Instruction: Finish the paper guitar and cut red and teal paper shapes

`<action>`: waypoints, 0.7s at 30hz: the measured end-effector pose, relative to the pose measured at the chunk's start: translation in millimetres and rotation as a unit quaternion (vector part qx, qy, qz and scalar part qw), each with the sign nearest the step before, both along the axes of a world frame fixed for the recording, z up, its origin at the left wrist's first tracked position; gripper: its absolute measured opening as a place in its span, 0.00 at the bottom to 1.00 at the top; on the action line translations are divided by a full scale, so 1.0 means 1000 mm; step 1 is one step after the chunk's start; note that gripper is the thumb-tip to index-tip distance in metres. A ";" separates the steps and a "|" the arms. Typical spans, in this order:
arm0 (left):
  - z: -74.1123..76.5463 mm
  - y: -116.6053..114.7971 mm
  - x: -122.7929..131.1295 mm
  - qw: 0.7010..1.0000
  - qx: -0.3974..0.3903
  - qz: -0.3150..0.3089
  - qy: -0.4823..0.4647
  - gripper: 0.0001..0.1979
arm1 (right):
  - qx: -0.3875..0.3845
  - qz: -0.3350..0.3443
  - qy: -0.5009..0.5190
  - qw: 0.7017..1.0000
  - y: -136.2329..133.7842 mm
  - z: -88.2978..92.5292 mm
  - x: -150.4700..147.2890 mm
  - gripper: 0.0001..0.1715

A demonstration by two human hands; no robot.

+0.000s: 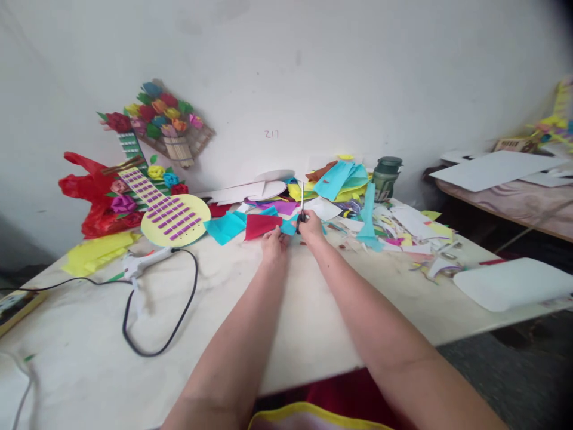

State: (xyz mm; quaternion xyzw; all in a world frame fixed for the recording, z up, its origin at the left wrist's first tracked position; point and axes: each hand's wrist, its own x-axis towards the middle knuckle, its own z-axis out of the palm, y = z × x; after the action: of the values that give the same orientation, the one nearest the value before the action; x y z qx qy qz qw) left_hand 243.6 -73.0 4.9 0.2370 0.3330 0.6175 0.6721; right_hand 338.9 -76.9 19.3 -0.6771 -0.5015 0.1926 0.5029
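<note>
My left hand (274,240) is closed on the lower right corner of a red paper piece (263,226) near the middle of the table. My right hand (311,227) grips the handles of a pair of scissors (302,200), whose blades point up toward the wall. Between the two hands lies a small blue paper piece (288,227). To the left of the red paper is a larger turquoise paper piece (226,227). Whether the scissor blades are parted is too small to tell.
A yellow paper guitar (197,214) leans at the left, before paper flowers (159,110). A glue gun (143,261) with a looping black cable lies nearer. Paper scraps (403,230), a green bottle (387,178) and a white board (514,282) are on the right.
</note>
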 end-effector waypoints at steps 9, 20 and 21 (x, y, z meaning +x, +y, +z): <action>0.007 -0.001 -0.004 0.983 -0.068 -0.154 -0.070 0.14 | 0.078 0.052 0.178 0.980 0.002 0.002 -0.002 0.26; 0.002 0.012 -0.004 0.994 0.015 -0.064 -0.085 0.04 | 0.087 0.064 0.264 0.958 0.000 0.003 0.000 0.31; 0.002 0.013 -0.004 0.995 0.016 -0.049 -0.090 0.04 | 0.088 0.058 0.264 0.959 0.000 0.003 0.000 0.30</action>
State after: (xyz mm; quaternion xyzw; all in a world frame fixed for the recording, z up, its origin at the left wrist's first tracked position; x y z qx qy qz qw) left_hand 239.2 -59.9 7.3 0.2074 0.2487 0.6077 0.7252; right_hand 338.7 -76.8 22.2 -0.5252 -0.4044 0.3481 0.6629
